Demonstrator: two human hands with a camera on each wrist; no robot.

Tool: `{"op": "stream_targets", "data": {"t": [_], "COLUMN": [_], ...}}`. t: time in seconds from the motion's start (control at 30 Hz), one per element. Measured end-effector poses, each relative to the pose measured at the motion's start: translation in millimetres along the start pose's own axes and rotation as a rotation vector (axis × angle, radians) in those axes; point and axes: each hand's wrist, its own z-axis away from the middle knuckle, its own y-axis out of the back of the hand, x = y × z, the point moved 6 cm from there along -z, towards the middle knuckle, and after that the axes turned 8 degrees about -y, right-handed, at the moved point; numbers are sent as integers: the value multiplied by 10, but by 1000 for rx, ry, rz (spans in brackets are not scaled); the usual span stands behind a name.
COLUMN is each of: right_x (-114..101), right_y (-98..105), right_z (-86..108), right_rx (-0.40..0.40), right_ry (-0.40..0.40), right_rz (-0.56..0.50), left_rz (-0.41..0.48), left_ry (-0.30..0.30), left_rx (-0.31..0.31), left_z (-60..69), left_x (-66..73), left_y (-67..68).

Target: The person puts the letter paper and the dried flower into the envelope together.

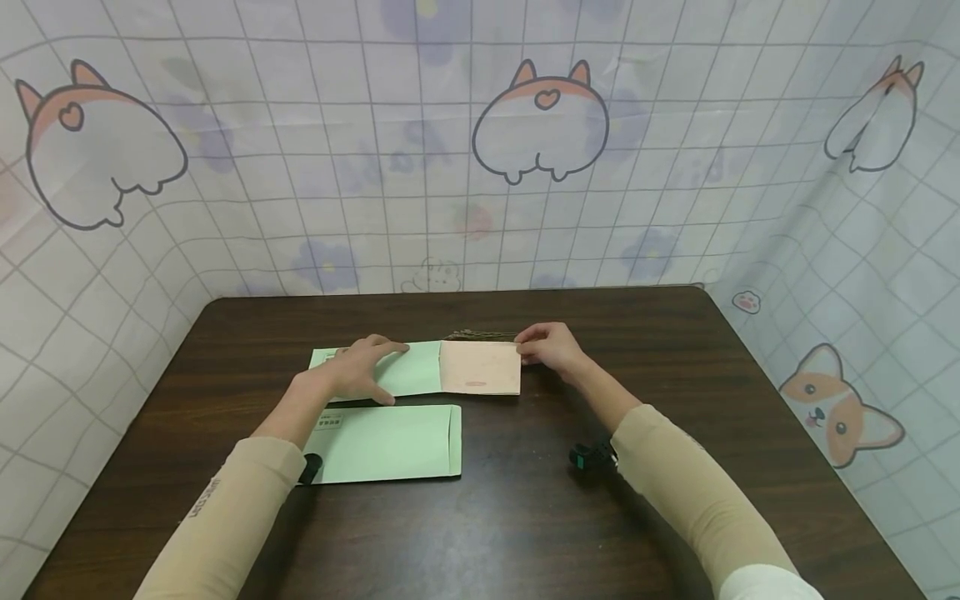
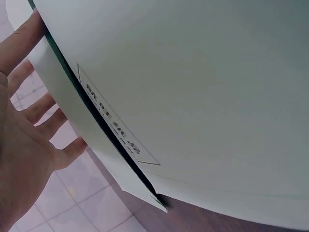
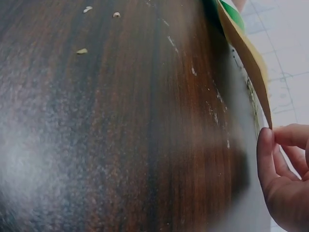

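beige sleeves closest to the lens: left sleeve (image 1: 225,517) and right sleeve (image 1: 697,492) reach in from the bottom of the head view, a white cuff (image 1: 772,583) low on the right one.

left hand (image 1: 347,371): fingers and thumb spread apart, laid over the left part of the far green envelope (image 1: 416,371), thumb by its near edge, fingertips towards its far edge. left wrist view agrees: splayed fingers, one touching a pale edge.

right hand (image 1: 553,348): thumb and finger together, pinching the right edge of a pale peach card (image 1: 480,367) near its far corner. card continues rightward from the far envelope, small reddish mark low on its face. whether its left edge is tucked inside the envelope or merely meets it, cannot tell. in the right wrist view the card bends, seen nearly edge-on.

near green envelope (image 1: 390,446): on the table, just in front of the far one, boxed print at upper left, flap fold at right.

also noted: dried sprigs (image 1: 487,335) just beyond the card; black device (image 1: 588,457) with a green patch by the right wrist; dark wood-grain table (image 1: 525,533), small pale flecks (image 3: 82,51) scattered on it; grid-patterned cloth (image 1: 420,200) with cartoon dogs, standing behind and at both sides.
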Motion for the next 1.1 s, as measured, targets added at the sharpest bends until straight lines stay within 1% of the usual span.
{"op": "stream_targets", "data": {"t": [0.2, 0.37, 0.57, 0.73, 0.87, 1.0, 1.1], "right_x": [-20, -30, -46, -82, -86, -83, -89], "right_y": [-2, -8, -57, -123, -171, -229, -279], "right_z": [2, 1, -27, -38, -48, -41, -55], "right_rx": [-19, -4, 3, 39, 68, 65, 46], "right_ry": [19, -10, -10, 8, 5, -1, 14], "right_rz": [35, 74, 94, 82, 60, 33, 7], "left_rz": [-1, -1, -1, -4, -5, 0, 2], "left_ry": [-4, -4, -11, -10, -8, -9, -9], "left_rx": [4, 5, 9, 9, 10, 9, 10], "left_z": [-1, -5, -3, -1, 0, -1, -4], "left_x": [1, 1, 0, 8, 14, 13, 9], "left_y": [-7, -12, -12, -11, -8, -8, -8]}}
